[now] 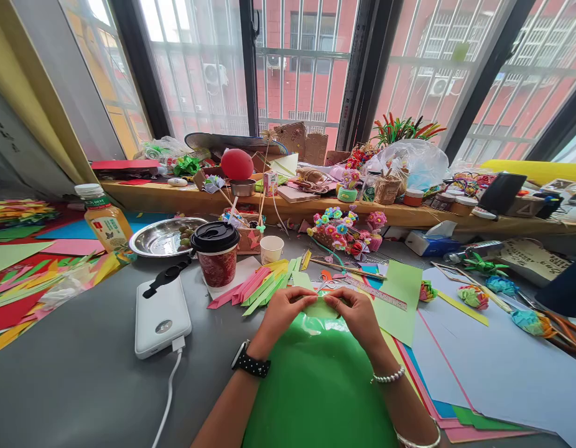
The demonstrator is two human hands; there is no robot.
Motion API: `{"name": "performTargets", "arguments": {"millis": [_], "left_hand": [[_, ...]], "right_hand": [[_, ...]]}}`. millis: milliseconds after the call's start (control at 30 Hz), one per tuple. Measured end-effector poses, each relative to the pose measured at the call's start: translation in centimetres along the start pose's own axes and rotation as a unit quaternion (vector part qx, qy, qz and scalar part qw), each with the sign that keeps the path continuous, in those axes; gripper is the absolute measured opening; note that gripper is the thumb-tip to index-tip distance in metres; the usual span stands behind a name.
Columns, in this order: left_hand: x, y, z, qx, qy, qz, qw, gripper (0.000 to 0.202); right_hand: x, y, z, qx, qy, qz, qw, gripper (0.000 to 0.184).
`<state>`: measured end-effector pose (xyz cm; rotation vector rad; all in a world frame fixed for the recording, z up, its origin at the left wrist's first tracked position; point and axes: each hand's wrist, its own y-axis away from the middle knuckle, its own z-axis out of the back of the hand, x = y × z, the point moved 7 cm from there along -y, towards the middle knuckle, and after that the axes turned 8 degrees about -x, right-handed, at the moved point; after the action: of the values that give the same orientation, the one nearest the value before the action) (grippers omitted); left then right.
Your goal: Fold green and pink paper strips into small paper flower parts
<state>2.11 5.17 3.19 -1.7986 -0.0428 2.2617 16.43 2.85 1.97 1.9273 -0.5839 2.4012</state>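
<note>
Both of my hands pinch a small piece of light green paper (320,307) between thumbs and fingers. My left hand (292,306) grips its left end, and my right hand (351,308) its right end. Below them lies a glossy green surface (316,379), apparently a mat or balloon; I cannot tell which. Just beyond my fingers are orange-handled scissors (329,280), partly hidden, and a pinkish ruler (376,294). Folded pink, yellow and green paper strips (260,285) lie left of my hands. A light green sheet (400,298) is on the right.
A white power bank (163,317) with a cable, a lidded coffee cup (216,255), a paper cup (272,249), a metal plate (150,239) and a juice bottle (104,218) stand left. Stacked paper sheets (502,361) and paper flowers (473,297) lie right. Crafts crowd the windowsill (176,199).
</note>
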Motion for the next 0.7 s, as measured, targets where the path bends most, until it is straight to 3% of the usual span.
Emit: {"name": "performTargets", "arguments": {"millis": [233,700], "left_hand": [[-0.18,0.16,0.13,-0.017,-0.026,-0.018,0.999,0.017],[-0.22,-0.08,0.22,0.006,-0.045,-0.044,0.998,0.016]], "right_hand": [[-0.01,0.22,-0.45,0.012,-0.008,-0.002,1.000,0.021],[-0.23,0.05,-0.14,-0.004,-0.036,-0.023,0.999,0.022]]}}
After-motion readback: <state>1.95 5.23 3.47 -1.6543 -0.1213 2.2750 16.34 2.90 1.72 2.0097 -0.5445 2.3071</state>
